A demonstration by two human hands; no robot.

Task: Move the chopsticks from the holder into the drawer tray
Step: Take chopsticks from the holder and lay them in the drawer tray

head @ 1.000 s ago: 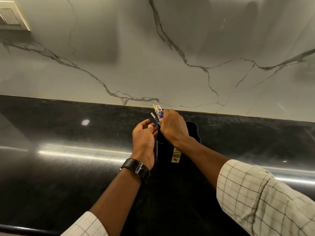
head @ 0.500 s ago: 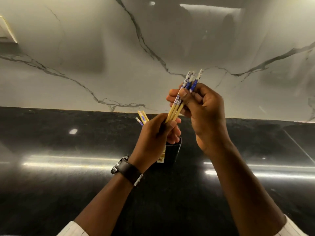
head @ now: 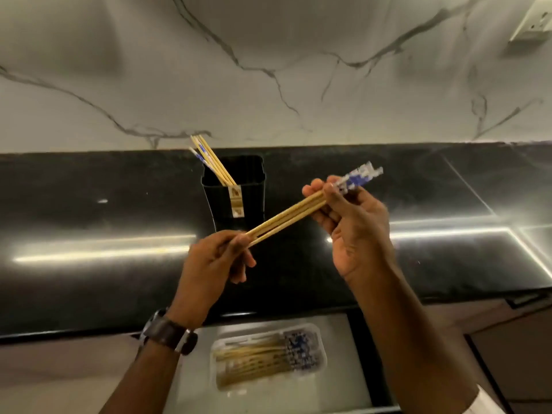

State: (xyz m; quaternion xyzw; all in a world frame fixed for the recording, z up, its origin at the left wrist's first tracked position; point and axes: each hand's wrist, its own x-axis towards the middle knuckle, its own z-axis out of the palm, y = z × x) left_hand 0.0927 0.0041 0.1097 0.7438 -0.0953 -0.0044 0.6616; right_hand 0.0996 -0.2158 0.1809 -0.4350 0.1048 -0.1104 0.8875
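Note:
A bundle of bamboo chopsticks [head: 286, 218] with blue-and-white patterned tops lies slanted in the air between both hands. My right hand [head: 355, 231] grips the patterned end and my left hand [head: 213, 261] pinches the thin tips. Behind them the black holder [head: 251, 192] stands on the dark counter, with a few chopsticks [head: 213, 162] leaning out of its left side. Below the counter edge an open drawer holds a clear plastic tray [head: 321, 351] in which several chopsticks [head: 254, 360] lie flat, patterned ends to the right.
The glossy black counter [head: 89, 210] runs along a white marble backsplash [head: 268, 70]. A wall socket [head: 534, 22] sits at the top right. The drawer's pale floor [head: 334, 392] surrounds the tray. Counter seams with bright light strips show at the right.
Both hands have lifted a bundle of chopsticks out of the holder and brought it down and toward me, tilted nearly flat. The view has dropped, showing the open drawer and tray.

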